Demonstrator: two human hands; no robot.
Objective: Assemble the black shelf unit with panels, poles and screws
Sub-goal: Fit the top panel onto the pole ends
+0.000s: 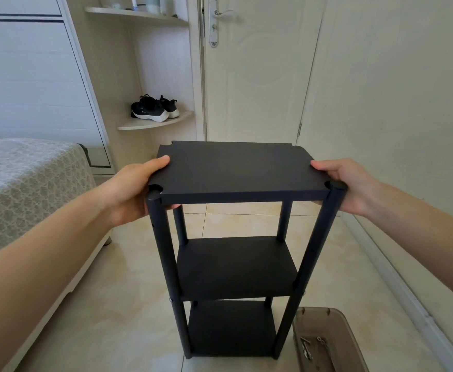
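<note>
The black shelf unit (236, 267) stands upright on the tiled floor, with a bottom panel (232, 327) and a middle panel (237, 267) fixed between black poles (163, 245). A top panel (236, 170) rests at the pole tops, its corner notches near the front poles. My left hand (136, 189) grips the panel's left edge, thumb on top. My right hand (346, 183) grips its right edge the same way. Some screws (310, 346) lie in a brown plastic tray (327, 318) at the lower right.
A bed (26, 189) with a patterned cover stands to the left. A closed white door (257, 71) is straight ahead, and a wall runs along the right. Black sneakers (154, 108) sit on a corner shelf behind the unit.
</note>
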